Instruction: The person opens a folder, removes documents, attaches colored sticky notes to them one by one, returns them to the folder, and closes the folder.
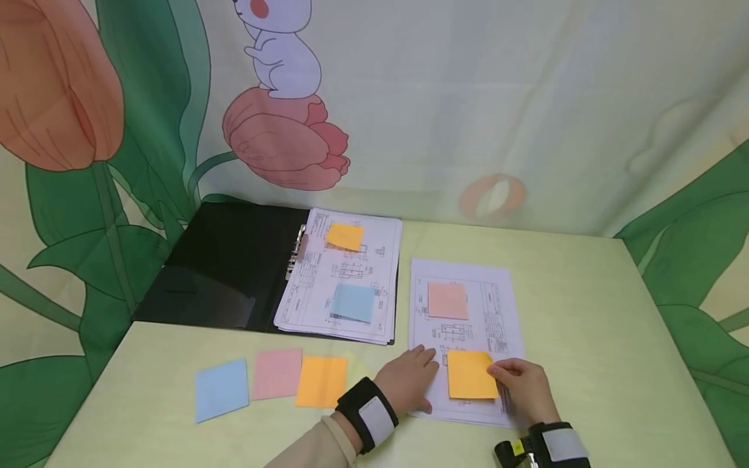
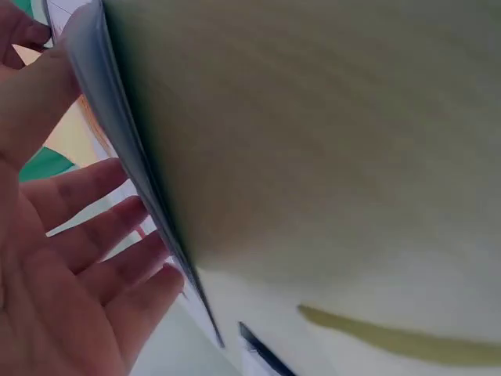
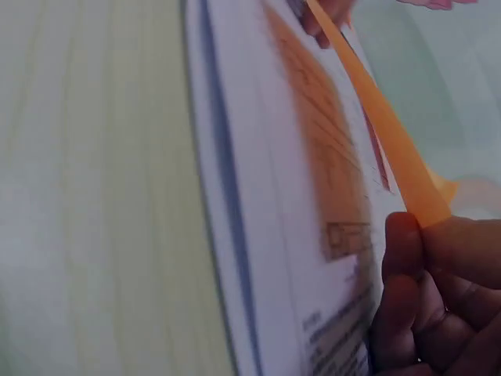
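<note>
My right hand (image 1: pixel 529 389) pinches the right edge of an orange sticky note (image 1: pixel 470 375) between thumb and fingertips. The right wrist view shows that note (image 3: pixel 391 141) angled away from the printed drawing sheet (image 3: pixel 274 235), with an orange tint on the paper beneath it. Spread over the left edge of the loose drawing sheets (image 1: pixel 430 338), my left hand (image 1: pixel 409 377) rests with fingers extended. In the left wrist view its fingers (image 2: pixel 94 235) lie along the paper's edge. A pink sticky note (image 1: pixel 447 301) sits higher on the same top sheet.
An open black binder (image 1: pixel 219 273) lies at the back left, its metal clip by a stack of drawings (image 1: pixel 316 305) bearing an orange note (image 1: pixel 345 236) and a blue note (image 1: pixel 354 302). Blue (image 1: pixel 222 390), pink (image 1: pixel 277 374) and orange (image 1: pixel 322 381) notes lie front left. A printed curtain (image 1: pixel 468 97) hangs behind.
</note>
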Available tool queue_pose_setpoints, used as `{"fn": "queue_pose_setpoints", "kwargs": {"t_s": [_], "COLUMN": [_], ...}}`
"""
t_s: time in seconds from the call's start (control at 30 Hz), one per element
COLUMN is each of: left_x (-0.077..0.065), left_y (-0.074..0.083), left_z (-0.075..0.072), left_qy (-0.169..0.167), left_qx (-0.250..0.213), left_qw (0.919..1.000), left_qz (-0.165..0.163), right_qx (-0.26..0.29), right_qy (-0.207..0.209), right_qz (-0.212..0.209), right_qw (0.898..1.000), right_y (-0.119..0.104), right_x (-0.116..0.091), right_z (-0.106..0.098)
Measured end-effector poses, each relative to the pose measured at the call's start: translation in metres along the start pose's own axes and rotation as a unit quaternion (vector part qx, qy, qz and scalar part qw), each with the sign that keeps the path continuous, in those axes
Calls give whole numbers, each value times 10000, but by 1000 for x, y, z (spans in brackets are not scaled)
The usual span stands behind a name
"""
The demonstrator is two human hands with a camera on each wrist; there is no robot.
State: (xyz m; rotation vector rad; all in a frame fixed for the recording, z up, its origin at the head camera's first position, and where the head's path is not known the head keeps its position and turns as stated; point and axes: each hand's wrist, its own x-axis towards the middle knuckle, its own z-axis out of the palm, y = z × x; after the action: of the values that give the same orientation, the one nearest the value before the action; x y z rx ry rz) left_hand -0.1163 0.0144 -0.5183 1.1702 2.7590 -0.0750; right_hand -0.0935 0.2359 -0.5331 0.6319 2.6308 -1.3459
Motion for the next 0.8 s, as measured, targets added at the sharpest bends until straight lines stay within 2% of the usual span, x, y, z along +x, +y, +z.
{"fn": "queue_pose_setpoints", "kwargs": {"t_s": [0.1, 0.23, 0.53, 0.8], "left_x": [2, 4, 6, 15], "left_y": [2, 3, 6, 12], "left_z": [-1, 0, 1, -8], "left_qy": [39, 48, 133, -494], "left_qx": [155, 332, 452, 806], "left_qw": [9999, 9994, 9989, 9955], "left_qz": [-36, 9, 46, 17], "right_qx": [-98, -138, -240, -312], "right_qy": [15, 67, 157, 128], "right_qz": [-36, 125, 110, 156], "right_qw": [9999, 9998, 9995, 9993], "right_y": [-3, -6, -6, -5], "right_x": [0, 0, 2, 4], "right_z": [2, 5, 8, 10]}}
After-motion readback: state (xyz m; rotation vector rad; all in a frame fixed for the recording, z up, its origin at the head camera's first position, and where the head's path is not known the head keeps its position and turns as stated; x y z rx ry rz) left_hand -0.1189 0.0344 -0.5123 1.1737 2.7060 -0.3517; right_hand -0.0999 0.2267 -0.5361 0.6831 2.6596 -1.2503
